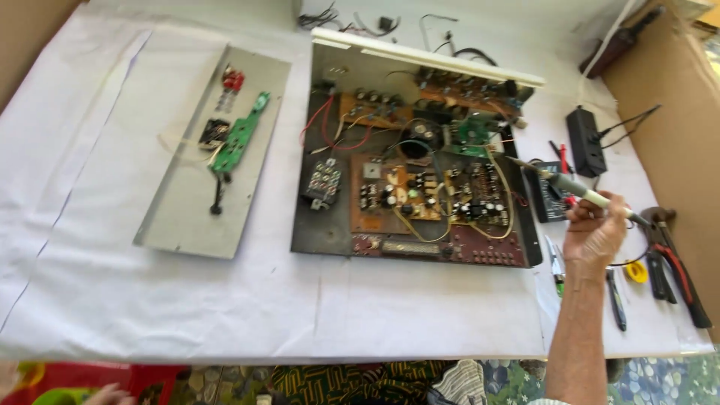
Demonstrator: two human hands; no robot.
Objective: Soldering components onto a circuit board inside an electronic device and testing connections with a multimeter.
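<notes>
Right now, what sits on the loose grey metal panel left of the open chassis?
On the grey metal panel: a narrow green circuit board, red connectors, a small black part. Anything under them is covered.

Table cover (150, 300): white paper, matt, creased. Detached panel (187, 217), left: bare grey metal, dull sheen. Open chassis (322, 232): dark, worn metal; soldering iron (574, 187) handle pale, smooth plastic.

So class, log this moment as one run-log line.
right hand: holds soldering iron | tip near open chassis edge | left hand: out of view | pliers on table
</notes>
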